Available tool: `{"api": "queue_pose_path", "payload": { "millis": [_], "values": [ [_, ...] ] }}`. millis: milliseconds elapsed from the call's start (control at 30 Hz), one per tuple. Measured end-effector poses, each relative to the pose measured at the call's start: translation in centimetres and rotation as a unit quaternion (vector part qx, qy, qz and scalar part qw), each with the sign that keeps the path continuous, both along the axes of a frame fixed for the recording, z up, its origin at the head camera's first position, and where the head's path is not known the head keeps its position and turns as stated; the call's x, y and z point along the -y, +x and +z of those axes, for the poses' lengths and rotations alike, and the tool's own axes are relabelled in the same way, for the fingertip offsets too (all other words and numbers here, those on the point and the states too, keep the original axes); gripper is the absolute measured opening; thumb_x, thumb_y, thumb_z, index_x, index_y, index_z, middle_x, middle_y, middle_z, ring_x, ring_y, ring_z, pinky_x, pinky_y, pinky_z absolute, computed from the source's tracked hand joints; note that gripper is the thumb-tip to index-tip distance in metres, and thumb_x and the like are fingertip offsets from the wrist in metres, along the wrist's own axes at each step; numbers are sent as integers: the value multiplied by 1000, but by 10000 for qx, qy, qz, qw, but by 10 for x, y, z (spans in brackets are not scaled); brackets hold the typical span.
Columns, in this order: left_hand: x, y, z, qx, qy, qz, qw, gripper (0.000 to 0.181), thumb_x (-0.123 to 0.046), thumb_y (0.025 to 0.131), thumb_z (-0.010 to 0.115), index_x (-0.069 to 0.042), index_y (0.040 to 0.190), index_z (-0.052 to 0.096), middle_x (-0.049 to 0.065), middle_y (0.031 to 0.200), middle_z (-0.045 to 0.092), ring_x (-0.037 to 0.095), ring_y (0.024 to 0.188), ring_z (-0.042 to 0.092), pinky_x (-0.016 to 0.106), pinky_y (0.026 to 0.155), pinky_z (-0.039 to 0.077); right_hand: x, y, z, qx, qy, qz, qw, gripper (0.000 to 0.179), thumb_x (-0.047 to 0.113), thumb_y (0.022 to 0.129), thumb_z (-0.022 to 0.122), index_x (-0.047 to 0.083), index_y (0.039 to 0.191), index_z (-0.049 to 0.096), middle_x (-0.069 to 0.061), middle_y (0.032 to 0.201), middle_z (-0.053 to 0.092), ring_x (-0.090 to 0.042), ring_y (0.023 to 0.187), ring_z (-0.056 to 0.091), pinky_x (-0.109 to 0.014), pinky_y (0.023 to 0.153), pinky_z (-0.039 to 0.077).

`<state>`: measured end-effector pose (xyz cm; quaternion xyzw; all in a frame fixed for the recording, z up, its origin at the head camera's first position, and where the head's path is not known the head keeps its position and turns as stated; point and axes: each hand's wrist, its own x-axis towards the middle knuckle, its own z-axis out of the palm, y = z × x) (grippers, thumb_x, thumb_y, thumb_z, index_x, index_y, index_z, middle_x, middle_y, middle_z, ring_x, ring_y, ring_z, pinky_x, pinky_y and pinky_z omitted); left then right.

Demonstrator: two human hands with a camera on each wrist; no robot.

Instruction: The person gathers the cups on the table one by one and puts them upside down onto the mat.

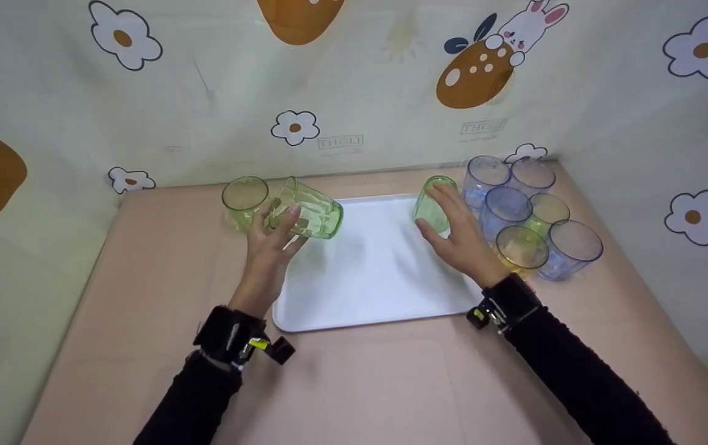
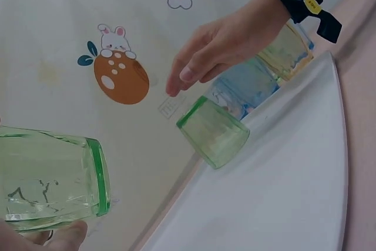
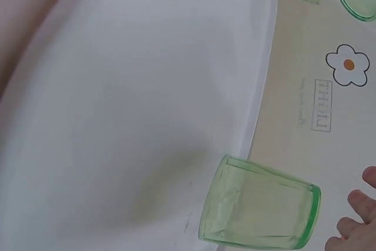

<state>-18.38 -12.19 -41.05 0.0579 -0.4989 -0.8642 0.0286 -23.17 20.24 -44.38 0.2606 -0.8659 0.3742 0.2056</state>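
Note:
My left hand (image 1: pixel 267 247) grips a clear green glass (image 1: pixel 311 213) tipped on its side, its thick base pointing right, above the left part of a white tray (image 1: pixel 354 303). At the tray's far right corner a second green glass (image 1: pixel 433 207) stands upside down, its thick green base uppermost. Just over that base is my right hand (image 1: pixel 462 238), fingers spread and apart from the glass in the left wrist view. The right wrist view shows this upturned glass (image 3: pixel 261 207) with the fingertips (image 3: pixel 361 201) beside its base.
Another green glass (image 1: pixel 244 198) stands upright on the table left of the tray. Right of the tray is a close group of upright glasses, including a blue one (image 1: pixel 507 210) and a yellow one (image 1: pixel 521 247). A printed curtain (image 1: pixel 354 80) hangs behind the table.

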Motion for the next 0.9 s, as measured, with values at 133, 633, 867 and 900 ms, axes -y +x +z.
{"api": "queue_pose_path", "payload": {
  "millis": [133, 633, 867, 900],
  "values": [
    [-10, -1, 0, 9, 191, -124, 9997, 73, -17, 96, 67, -4, 154, 25, 24, 141, 39, 36, 127, 52, 39, 99, 51, 1, 0, 0, -6, 1, -10, 10000, 56, 22, 97, 71, -4, 143, 51, -25, 151, 43, -36, 144, 34, -49, 118, 25],
    [-44, -2, -1, 181, 901, -558, 9942, 73, -26, 97, 63, -4, 154, 22, 24, 145, 39, 40, 129, 50, 41, 102, 49, 12, 5, 7, 1260, -2105, 367, 9687, 45, 16, 106, 55, -2, 147, 49, -20, 149, 47, -24, 142, 38, -39, 118, 27],
    [-57, -3, -1, 69, 945, -751, 9927, 72, -34, 96, 63, -2, 149, 25, 25, 143, 39, 38, 128, 50, 40, 103, 48, 23, 10, 8, 2254, -3568, 964, 9014, 49, 22, 109, 47, -8, 148, 42, -22, 149, 44, -31, 140, 41, -44, 115, 33],
    [-60, -3, -2, 56, 1017, -744, 9920, 71, -34, 96, 62, -2, 148, 26, 25, 143, 39, 38, 128, 49, 40, 103, 48, 25, 10, 7, 2452, -3750, 1093, 8873, 54, 26, 109, 48, -8, 149, 39, -22, 150, 43, -32, 139, 42, -44, 114, 34]
  ]
}}
